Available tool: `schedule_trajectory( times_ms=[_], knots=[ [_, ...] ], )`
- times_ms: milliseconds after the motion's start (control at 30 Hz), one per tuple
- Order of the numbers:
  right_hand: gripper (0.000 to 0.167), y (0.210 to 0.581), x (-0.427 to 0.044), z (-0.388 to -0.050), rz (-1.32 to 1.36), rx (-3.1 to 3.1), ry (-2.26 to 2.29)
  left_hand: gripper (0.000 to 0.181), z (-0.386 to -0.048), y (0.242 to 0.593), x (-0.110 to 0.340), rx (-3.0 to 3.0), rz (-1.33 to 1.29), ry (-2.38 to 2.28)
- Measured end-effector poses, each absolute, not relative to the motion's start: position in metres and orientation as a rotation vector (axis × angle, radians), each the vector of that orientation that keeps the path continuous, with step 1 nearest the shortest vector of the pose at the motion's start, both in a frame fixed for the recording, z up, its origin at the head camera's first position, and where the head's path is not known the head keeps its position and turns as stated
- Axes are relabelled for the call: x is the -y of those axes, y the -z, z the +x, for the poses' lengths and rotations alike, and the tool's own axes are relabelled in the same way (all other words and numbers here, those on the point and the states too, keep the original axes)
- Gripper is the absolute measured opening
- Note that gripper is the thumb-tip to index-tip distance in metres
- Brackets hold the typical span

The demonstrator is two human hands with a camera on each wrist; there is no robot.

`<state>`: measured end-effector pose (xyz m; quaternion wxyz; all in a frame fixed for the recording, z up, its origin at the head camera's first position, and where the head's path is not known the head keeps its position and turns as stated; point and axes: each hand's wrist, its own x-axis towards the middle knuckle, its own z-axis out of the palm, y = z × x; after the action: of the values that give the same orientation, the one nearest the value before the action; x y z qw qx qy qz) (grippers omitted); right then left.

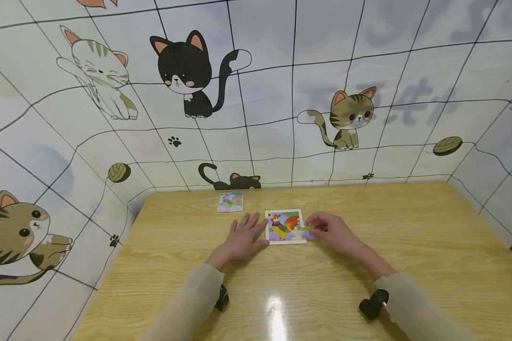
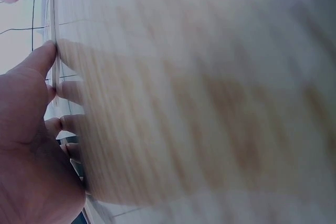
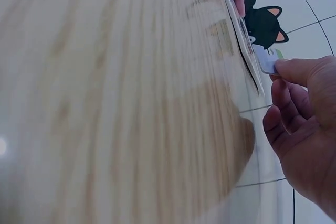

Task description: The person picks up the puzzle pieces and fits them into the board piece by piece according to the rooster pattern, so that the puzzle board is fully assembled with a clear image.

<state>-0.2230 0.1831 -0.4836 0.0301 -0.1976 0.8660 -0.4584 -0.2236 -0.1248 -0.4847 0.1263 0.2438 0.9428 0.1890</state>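
Observation:
A jigsaw board [image 1: 283, 243] with a colourful rooster picture lies on the table, a pale bare patch showing at its lower right. My left hand [image 1: 242, 239] rests flat beside it with fingers spread, thumb and index finger touching the left edge. In the left wrist view the thumb of that hand [image 2: 26, 108] meets the board's side. My right hand [image 1: 330, 231] pinches a purple and green puzzle piece [image 1: 308, 234] at the board's right edge. The right wrist view shows the piece [image 3: 266, 60] tilted, between thumb and fingers, close to the board's rim.
Behind my left hand lies a small square card [image 1: 230, 201] with a paler rooster picture. The wooden table [image 1: 388, 213] reaches back to a wall covering [image 1: 273, 118] printed with cats and grid lines. Both forearms wear a black wrist device [image 1: 373, 305].

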Motion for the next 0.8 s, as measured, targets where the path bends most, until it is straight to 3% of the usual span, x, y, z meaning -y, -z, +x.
schedule_trajectory(
  times_ms=[800],
  knots=[
    [0.017, 0.489, -0.158, -0.234, -0.642, -2.598, 1.406, 0.066, -0.223, 0.484, 0.124, -2.743, 0.707, -0.558]
  ],
)
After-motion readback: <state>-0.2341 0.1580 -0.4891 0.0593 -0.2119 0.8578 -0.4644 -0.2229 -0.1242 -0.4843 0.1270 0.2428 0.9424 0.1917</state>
